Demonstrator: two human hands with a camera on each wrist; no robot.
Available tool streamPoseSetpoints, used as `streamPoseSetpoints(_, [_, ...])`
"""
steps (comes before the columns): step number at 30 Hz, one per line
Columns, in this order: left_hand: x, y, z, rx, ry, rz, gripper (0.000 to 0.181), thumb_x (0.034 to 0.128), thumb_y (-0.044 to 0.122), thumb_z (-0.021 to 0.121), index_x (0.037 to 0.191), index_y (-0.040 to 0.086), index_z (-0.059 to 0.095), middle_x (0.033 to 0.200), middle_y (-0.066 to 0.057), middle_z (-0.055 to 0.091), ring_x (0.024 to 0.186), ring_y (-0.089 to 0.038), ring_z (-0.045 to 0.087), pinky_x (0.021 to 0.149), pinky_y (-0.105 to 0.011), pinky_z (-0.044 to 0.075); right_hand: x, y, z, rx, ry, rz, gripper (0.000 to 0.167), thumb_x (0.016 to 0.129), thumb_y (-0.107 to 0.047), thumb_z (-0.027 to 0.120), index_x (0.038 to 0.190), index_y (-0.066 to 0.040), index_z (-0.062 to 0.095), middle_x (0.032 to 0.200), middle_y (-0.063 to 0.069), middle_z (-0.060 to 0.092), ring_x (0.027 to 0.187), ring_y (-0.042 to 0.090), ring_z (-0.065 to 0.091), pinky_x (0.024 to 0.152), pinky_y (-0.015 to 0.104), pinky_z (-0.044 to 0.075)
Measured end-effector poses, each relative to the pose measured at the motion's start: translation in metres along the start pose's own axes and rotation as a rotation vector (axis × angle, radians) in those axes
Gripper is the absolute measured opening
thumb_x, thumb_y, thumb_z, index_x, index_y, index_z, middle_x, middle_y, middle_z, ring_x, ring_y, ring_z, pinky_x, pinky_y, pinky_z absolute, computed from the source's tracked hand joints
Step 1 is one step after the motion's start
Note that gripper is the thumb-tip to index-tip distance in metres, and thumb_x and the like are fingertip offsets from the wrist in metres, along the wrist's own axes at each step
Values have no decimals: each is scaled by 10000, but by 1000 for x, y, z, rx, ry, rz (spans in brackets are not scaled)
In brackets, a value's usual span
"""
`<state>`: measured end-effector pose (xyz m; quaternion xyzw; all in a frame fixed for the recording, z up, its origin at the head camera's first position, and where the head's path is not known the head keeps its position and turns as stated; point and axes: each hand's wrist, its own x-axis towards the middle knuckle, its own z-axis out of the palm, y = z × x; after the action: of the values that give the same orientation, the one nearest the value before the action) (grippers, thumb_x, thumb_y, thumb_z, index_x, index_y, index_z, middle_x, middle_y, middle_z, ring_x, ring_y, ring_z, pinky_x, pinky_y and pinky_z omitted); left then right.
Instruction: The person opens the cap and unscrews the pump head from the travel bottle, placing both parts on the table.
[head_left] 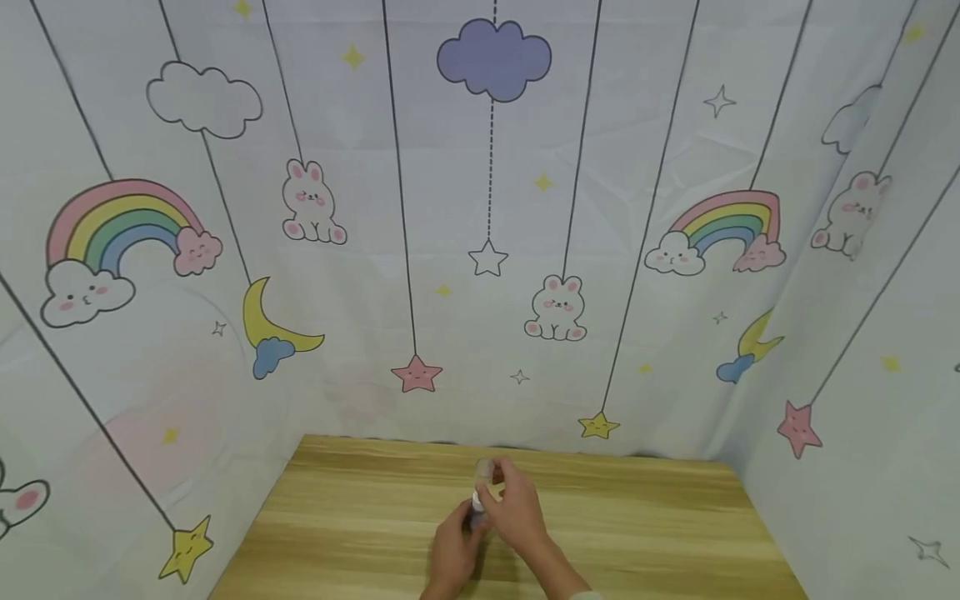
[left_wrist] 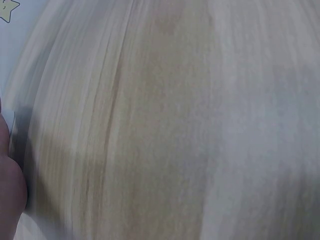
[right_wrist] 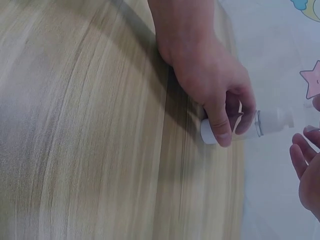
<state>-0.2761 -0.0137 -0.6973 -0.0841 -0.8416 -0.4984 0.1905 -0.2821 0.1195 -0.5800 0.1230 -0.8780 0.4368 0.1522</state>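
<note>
White-topped bottle (right_wrist: 270,121), encircled by the left hand (head_left: 452,546); the right hand (head_left: 517,508), its grip narrow, appears to pinch a clear cap (head_left: 485,469), best held squarely in line.

A slim bottle (head_left: 477,502) is held nearly upright in the left hand (head_left: 450,550); whether its base touches the bench (head_left: 637,533) is unclear. Its lower end (right_wrist: 207,132) is white, its middle mostly hidden, and a silvery ring (right_wrist: 258,123) circles it below a translucent, narrowing top (right_wrist: 272,121).
</note>
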Motion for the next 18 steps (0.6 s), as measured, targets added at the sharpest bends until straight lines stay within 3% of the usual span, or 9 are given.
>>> streamPoseSetpoints(10, [3,1,4,16,-26,-76,397,913,173,836,1280,90,708,1203,-131,764,1110,-304,732,948,-508,590,0,6,-7,-55,23,6,290,961,-203,787,1202,-159,633,1032,-44,675,984,172,675,772,288,576])
streamPoseSetpoints(18, [1,-2,4,28,-22,-74,402,907,159,838,1281,84,710,1219,-150,757,1120,-339,729,954,-534,584,-4,11,-6,-49,27,-3,268,947,-193,801,1164,-153,648,1003,-52,678,943,157,674,742,273,572])
